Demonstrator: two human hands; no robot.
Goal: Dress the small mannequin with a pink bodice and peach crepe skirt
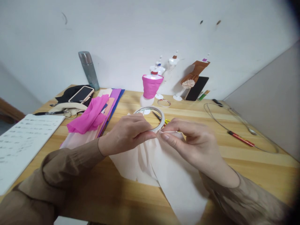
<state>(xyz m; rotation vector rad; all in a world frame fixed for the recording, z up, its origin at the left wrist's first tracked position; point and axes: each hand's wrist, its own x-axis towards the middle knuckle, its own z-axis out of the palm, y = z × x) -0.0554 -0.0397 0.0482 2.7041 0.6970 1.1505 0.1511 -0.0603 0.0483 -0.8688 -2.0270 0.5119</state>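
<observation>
My left hand and my right hand meet at the table's middle, both pinched on the gathered top edge of a sheet of pale cream crepe paper that fans out toward me. A roll of white tape lies just behind my left fingers, touching them. Scissors with yellow handles lie behind the roll, partly hidden by my right hand.
Pink crepe lies on stacked coloured sheets at left, with a phone, a printed page and a metal bottle. Small mannequins, one in pink, stand at the back. A red pen and cable lie right.
</observation>
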